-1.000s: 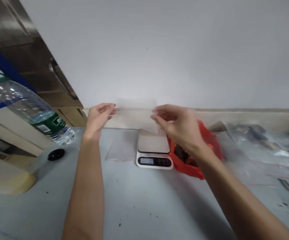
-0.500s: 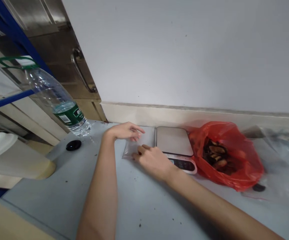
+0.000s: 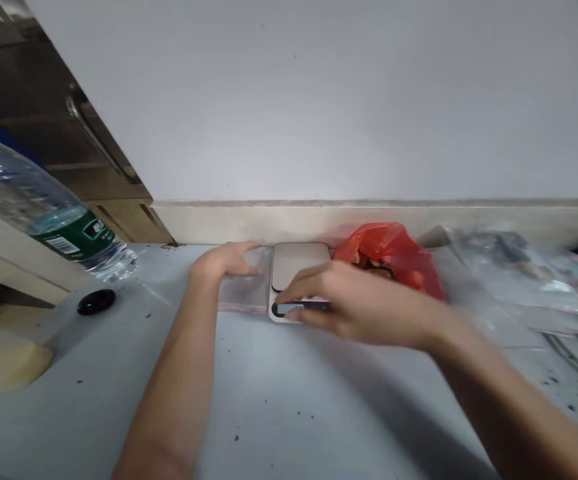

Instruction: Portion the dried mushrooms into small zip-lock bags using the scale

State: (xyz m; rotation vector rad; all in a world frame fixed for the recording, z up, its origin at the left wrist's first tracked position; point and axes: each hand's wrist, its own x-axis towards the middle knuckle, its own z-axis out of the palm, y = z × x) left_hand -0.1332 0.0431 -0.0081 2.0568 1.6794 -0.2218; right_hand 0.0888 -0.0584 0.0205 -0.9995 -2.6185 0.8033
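A small kitchen scale (image 3: 301,263) with a pale square plate stands near the wall. Over its front display hovers my right hand (image 3: 341,300), fingers a little apart and slightly blurred, holding nothing visible. Left of the scale lies a clear plastic bag (image 3: 243,293), flat on the table. My left hand (image 3: 231,260) rests at the bag's upper left part with thumb and fingers spread. A red plastic bag (image 3: 393,247) with dark brown pieces in it sits right of the scale, partly behind my right hand.
At the left, a large water bottle (image 3: 76,233) stands by a black round object (image 3: 96,302) and a pale container (image 3: 11,363). Clear bags with contents (image 3: 529,267) lie at the right. The wall (image 3: 319,120) bounds the table's back.
The view has turned to the right. My right hand has left the clear bag and moved right, over the scale's display. My left hand stays by the clear bag, its fingers spread.
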